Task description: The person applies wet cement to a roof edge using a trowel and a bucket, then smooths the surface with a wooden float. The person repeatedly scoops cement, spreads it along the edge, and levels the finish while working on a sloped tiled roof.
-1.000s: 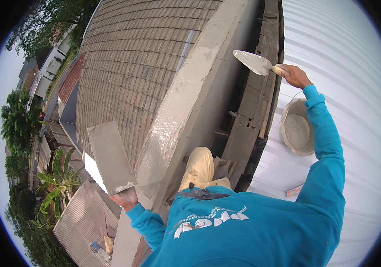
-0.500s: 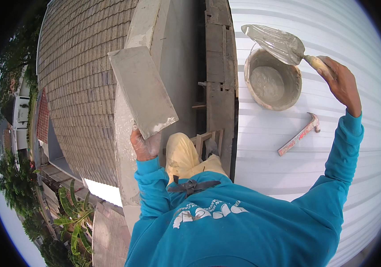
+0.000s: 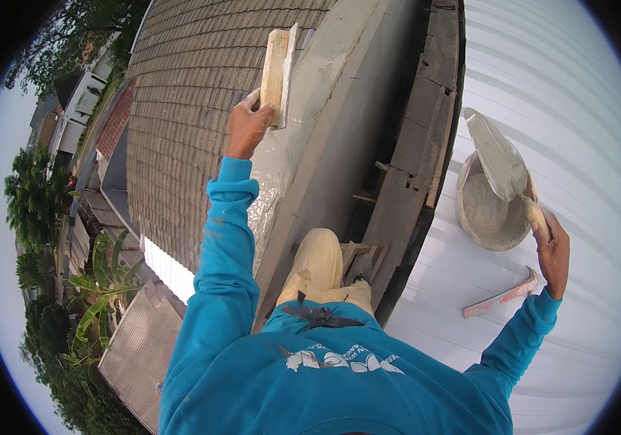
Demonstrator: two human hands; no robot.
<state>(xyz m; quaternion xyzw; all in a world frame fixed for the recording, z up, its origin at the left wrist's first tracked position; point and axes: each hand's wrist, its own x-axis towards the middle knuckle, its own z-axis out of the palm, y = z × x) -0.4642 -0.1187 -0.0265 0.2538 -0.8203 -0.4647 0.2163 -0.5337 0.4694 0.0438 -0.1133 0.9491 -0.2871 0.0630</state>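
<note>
My left hand [image 3: 247, 129] is closed on the wooden grip of a flat rectangular plastering float [image 3: 276, 76]. The float stands on edge at the top of the wall [image 3: 325, 80], which is coated with wet grey mortar; its working face is turned from view. My right hand [image 3: 555, 255] grips the handle of a pointed trowel [image 3: 497, 156] smeared with mortar. The blade lies above the mouth of a bucket [image 3: 500, 241] that holds grey mortar [image 3: 486, 201]. Below the bucket a claw hammer [image 3: 500, 297] rests on the white metal roof [image 3: 426, 290].
A tiled roof [image 3: 187, 109] slopes beyond the wall on the left. Between the wall and the white roof runs a deep gap, with a dark-edged ledge [image 3: 408, 177] and a small wooden frame [image 3: 377, 257] near my legs. Trees and lower roofs lie far left.
My left hand has moved forward along the wall, turning the float from face-up onto its edge. My right hand has lowered the trowel toward the bucket. The whole view has swung round.
</note>
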